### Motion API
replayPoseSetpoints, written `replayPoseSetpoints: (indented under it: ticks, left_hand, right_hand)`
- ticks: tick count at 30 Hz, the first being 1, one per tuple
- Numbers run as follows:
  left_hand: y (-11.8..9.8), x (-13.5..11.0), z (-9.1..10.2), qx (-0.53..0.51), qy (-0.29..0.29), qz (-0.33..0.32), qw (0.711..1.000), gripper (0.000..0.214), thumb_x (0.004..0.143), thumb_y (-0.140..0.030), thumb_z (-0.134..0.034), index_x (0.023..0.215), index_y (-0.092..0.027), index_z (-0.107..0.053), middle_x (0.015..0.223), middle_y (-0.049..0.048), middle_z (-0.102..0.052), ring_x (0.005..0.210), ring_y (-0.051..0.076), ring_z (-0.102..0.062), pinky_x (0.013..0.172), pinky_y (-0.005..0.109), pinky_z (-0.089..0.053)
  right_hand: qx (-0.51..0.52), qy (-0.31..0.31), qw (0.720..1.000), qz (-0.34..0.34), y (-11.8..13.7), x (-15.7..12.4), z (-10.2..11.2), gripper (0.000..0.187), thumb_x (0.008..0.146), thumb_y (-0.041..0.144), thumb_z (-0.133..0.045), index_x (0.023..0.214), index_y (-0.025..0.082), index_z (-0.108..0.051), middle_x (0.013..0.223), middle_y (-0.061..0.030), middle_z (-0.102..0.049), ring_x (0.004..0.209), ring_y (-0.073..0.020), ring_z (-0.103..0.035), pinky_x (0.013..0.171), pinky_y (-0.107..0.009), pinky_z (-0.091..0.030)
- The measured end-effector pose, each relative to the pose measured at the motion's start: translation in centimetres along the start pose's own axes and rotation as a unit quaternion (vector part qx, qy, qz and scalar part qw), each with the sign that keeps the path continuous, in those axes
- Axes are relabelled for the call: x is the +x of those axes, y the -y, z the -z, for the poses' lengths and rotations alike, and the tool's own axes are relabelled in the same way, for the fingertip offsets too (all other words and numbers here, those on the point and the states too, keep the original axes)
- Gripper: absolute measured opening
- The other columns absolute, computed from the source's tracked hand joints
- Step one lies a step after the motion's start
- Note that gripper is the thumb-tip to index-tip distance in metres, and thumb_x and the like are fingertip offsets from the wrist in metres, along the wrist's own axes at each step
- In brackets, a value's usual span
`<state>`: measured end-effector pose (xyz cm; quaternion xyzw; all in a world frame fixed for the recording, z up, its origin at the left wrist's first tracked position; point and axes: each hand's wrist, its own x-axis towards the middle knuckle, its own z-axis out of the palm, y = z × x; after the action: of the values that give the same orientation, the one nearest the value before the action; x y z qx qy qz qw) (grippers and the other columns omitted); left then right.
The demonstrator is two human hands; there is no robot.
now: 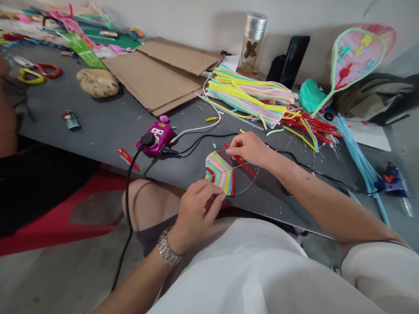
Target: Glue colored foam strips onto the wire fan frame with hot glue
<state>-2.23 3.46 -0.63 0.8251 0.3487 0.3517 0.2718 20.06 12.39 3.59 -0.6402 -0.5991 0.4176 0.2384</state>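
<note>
Laying a red strip (245, 166) on a striped wire fan (220, 172)
Pinching fan with left hand (198, 209), strip with right hand (250, 149), at the table (108, 126) edge. Best to keep it straight and snug.

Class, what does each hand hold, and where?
Left hand pinches the straw panel by its lower edge; right hand pinches a red straw near its upper end.

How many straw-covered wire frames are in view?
2: one half-filled frame between left hand and right hand, one finished frame leaning against the wall; another may hide behind it.
</note>
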Motion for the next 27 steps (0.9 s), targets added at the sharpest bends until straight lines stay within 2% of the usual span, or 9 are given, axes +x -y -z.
replayPoseSetpoints:
  ticks: [3,9,15,23,27]
  left_hand:
    - [1.0,1.0,0.6,0.040,-0.022,0.006,0.999,0.011,0.098,-0.021,-0.057,0.095,-0.019,-0.067,0.091,0.0062,-0.071,0.087,0.019,-0.062,0.082,0.036,-0.051]
    - [2.5,3.4,0.1,0.106,-0.013,-0.027,0.994,0.016,0.098,-0.024,-0.055,0.103,-0.020,-0.070,0.109,0.0105,-0.072,0.103,0.025,-0.063,0.092,0.044,-0.051]
    - [4.2,5.3,-0.3,0.120,-0.006,-0.053,0.991,0.023,0.097,-0.019,-0.052,0.113,-0.020,-0.069,0.122,0.0111,-0.070,0.116,0.026,-0.059,0.102,0.046,-0.049]
    - [4.8,5.3,-1.2,0.135,-0.010,-0.054,0.989,0.021,0.098,-0.026,-0.054,0.111,-0.019,-0.068,0.118,0.0106,-0.072,0.116,0.026,-0.060,0.104,0.045,-0.049]
    - [4.8,5.1,-0.8,0.129,-0.006,-0.072,0.989,0.021,0.096,-0.030,-0.055,0.109,-0.022,-0.069,0.118,0.0104,-0.072,0.113,0.028,-0.064,0.101,0.047,-0.051]
  right_hand:
    - [-0.065,0.012,0.997,-0.025,0.2,1.1,-0.7,0.023,0.080,0.018,-0.074,0.059,0.016,-0.065,0.053,0.0009,-0.063,0.050,-0.0087,-0.052,0.055,-0.024,-0.041]
    - [-0.189,-0.051,0.980,-0.029,0.5,1.7,-2.3,0.025,0.077,0.027,-0.081,0.060,0.018,-0.066,0.065,-0.0048,-0.068,0.065,-0.0169,-0.063,0.067,-0.030,-0.046]
    - [-0.223,-0.038,0.973,-0.049,1.1,1.3,-2.8,0.024,0.081,0.026,-0.080,0.064,0.016,-0.067,0.077,-0.0124,-0.071,0.085,-0.0277,-0.070,0.081,-0.039,-0.051]
    - [-0.243,-0.029,0.968,-0.053,1.4,1.1,-2.9,0.016,0.086,0.027,-0.074,0.076,0.015,-0.072,0.088,-0.0132,-0.075,0.089,-0.0268,-0.070,0.079,-0.035,-0.051]
    - [-0.210,-0.043,0.976,-0.039,1.4,0.1,-2.6,0.016,0.084,0.028,-0.072,0.073,0.017,-0.071,0.085,-0.0085,-0.075,0.082,-0.0222,-0.069,0.070,-0.029,-0.047]
